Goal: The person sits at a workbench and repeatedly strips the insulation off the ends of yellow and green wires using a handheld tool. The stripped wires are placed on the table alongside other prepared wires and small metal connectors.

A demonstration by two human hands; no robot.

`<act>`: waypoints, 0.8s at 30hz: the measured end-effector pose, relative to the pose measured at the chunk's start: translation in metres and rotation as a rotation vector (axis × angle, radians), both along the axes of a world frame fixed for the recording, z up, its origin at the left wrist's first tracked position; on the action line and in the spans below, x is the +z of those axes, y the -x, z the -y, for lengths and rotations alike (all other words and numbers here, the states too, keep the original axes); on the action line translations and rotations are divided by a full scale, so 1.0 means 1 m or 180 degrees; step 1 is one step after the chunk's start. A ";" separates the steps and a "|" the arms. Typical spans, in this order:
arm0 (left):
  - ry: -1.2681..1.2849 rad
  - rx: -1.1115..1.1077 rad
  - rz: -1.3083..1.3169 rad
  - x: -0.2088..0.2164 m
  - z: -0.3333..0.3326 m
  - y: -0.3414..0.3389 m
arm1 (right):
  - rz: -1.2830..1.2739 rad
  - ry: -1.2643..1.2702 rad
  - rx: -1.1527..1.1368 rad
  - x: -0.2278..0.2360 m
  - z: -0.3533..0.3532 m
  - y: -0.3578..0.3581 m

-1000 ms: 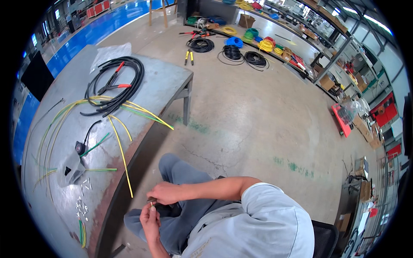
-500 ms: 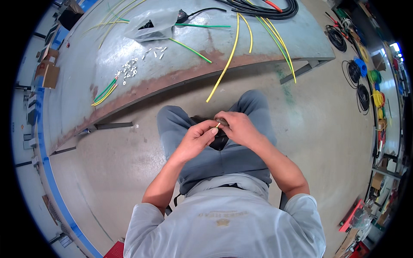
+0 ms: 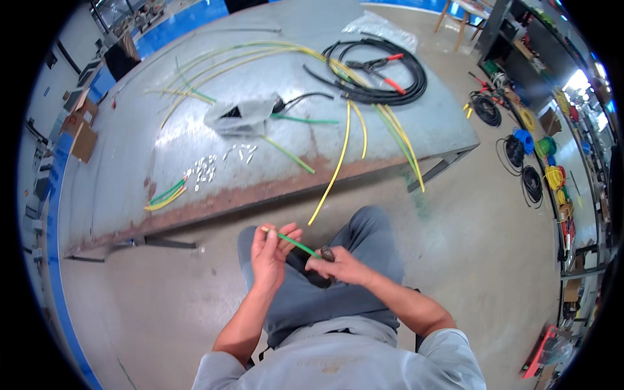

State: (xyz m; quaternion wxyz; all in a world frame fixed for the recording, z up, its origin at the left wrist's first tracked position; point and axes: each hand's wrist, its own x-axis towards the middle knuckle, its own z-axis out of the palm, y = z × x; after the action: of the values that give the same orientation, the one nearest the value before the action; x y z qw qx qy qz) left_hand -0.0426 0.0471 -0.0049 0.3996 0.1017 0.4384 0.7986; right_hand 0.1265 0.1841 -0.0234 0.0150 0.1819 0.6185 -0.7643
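Green, thin, straight cable length (image 3: 299,244) bridging both hands, slanting down left to right! Left hand (image 3: 265,257) pinches its upper end, spare fingers spread; right hand (image 3: 346,266) clasps a dark rounded object (image 3: 327,253) at its lower end. Beyond, rust-edged grey metal table (image 3: 110,182); around, pale concrete floor (image 3: 162,292).

Left fingers (image 3: 258,242) pinch; right fingers (image 3: 316,264) curl inward.

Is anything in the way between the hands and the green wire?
Nothing visible at the left hand: it holds the green wire near one end. The wire's other visible end reaches the right hand, beside a dark object; I can't tell whether that sits between them.
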 end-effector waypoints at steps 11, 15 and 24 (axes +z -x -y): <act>0.1195 -0.0016 -0.1632 -0.015 0.015 0.041 | 0.0164 -0.0976 -0.0564 -0.005 -0.031 -0.011; 0.2135 0.0436 -0.4517 -0.002 0.013 0.033 | 0.0294 -0.1651 -0.0237 -0.008 -0.043 -0.021; 0.1201 -0.1855 -0.4084 -0.014 0.007 -0.023 | 0.0304 -0.1317 0.0138 -0.015 -0.034 -0.014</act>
State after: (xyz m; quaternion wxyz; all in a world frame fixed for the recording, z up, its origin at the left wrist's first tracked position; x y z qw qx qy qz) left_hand -0.0198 0.0396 -0.0192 0.2712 0.5918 0.6716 0.3538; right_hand 0.1404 0.2181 -0.0388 0.0231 0.2037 0.7646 -0.6110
